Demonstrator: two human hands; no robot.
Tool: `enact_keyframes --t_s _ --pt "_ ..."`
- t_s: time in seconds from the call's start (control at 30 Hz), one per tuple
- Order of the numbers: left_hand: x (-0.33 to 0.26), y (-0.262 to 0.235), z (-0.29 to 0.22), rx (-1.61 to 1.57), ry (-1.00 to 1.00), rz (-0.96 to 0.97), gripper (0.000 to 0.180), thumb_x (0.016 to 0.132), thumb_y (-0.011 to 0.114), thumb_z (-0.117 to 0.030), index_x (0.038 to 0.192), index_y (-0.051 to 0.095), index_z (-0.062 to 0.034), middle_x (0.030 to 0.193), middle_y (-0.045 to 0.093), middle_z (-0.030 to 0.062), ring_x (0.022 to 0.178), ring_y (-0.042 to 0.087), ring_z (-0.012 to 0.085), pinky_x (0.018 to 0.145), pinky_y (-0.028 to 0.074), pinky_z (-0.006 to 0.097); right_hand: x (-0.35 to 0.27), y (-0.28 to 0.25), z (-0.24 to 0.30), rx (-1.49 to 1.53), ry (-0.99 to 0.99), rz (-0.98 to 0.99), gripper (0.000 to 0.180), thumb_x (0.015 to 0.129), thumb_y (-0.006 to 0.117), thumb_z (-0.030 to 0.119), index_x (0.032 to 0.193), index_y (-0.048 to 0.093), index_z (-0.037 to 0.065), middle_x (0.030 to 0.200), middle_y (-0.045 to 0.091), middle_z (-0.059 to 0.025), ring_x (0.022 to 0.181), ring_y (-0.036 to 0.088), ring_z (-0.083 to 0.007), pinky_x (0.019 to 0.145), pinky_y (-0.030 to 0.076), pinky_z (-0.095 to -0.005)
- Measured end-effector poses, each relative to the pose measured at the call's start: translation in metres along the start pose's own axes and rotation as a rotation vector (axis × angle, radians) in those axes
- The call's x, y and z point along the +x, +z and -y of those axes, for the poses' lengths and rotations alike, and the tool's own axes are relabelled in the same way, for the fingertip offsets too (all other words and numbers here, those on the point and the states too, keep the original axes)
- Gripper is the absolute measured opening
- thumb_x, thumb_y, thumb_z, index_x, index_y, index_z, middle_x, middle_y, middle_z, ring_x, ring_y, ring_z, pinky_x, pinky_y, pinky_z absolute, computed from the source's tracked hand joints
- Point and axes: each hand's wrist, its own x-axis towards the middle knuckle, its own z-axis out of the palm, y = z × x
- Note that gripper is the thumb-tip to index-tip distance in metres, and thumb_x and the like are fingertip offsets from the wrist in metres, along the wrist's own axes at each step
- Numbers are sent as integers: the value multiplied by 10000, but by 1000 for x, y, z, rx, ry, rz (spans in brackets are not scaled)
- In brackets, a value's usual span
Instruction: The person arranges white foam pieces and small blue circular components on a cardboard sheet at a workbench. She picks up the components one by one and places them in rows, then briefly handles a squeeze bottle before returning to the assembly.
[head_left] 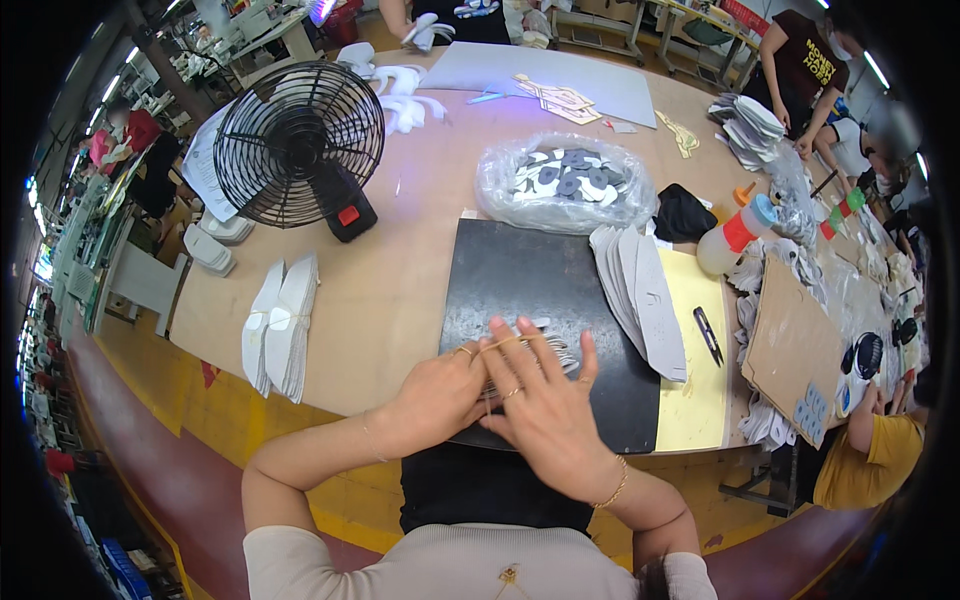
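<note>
Bench: brown, a black mat laid nearest.
Left hand: fingers closed on a stack, apparently to keep it squared.
Right hand: fingers spread, crossed by a stretched tan band.
Stack: pale pieces, held over the mat.
Clear bag: filled with white and grey cut-outs.

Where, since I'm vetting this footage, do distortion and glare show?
In the head view, the wide brown tabletop bows along its near edge; also in the head view, pale glints dot the clear plastic bag, and purplish light tints the tabletop beside the round black fan.
</note>
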Motion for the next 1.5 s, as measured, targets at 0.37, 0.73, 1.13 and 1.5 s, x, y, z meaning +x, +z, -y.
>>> enact_keyframes --t_s 0.37,0.73,1.13,1.5 --pt "8 -50 26 -608 -270 452 837 677 849 -330 1325 487 56 1117 649 185 984 648 221 854 503 305 -40 26 -14 -71 -18 -137 890 717 776 398 1427 382 35 1532 309 -119 1436 237 -348 1109 -5 -624" --pt "0 -52 8 -852 -280 353 772 742 813 -354 1316 498 55 1190 609 158 1056 596 203 917 463 289 -42 38 -30 83 -112 -372 921 691 809 372 1428 299 162 1526 302 -122 1425 266 -351 1112 52 -636" --pt "-3 -80 -11 -848 72 269 551 766 791 -196 1262 583 -76 1058 600 63 993 586 173 853 474 306 -34 43 -60 1040 165 121 453 830 704 55 1225 486 27 1309 543 -183 1236 528 -281 1037 420 -393" --pt "-5 -35 35 -1541 -743 -34 577 819 759 -171 1255 421 -5 1098 588 137 1026 618 197 885 526 338 -73 18 -35 1080 -94 -211 170 921 566 123 949 682 1 860 673 -99 777 648 -196 1044 389 -446"
